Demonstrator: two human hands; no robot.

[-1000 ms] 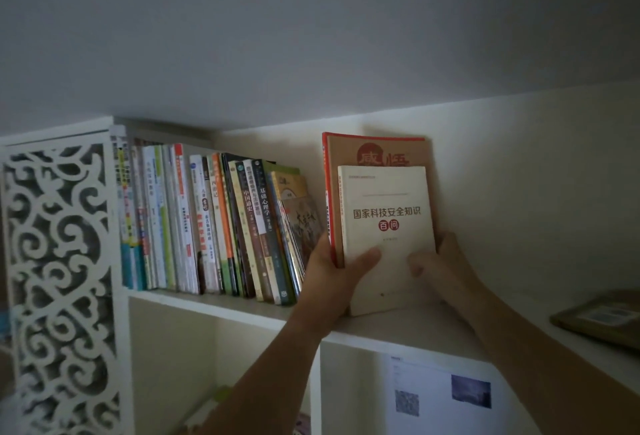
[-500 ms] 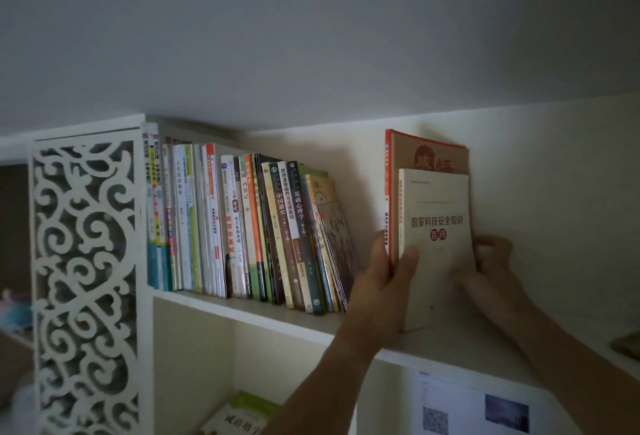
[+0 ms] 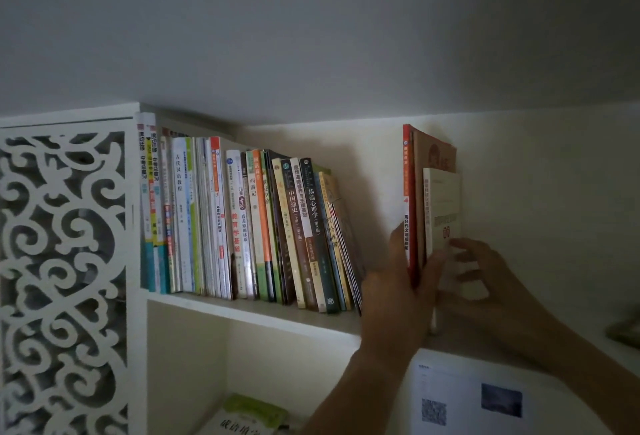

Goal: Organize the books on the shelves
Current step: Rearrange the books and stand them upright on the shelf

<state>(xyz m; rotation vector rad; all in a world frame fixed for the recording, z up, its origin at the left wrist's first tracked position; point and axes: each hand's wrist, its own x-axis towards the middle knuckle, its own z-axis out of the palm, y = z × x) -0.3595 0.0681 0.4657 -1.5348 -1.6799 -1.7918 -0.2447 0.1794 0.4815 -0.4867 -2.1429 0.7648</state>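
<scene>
Upright now, both books [image 3: 441, 206] pinched by left hand [image 3: 398, 282]; right hand [image 3: 485, 282] loose

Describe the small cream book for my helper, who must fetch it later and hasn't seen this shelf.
On the top shelf, right of the leaning row of books and past a gap, a few books stand upright, gripped by the left hand. The cream book is the rightmost, shorter than the red-spined book beside it.

Open gap on shelf [image 3: 256, 311] between leaning book row [image 3: 242, 223] and upright books [image 3: 415, 199].
</scene>
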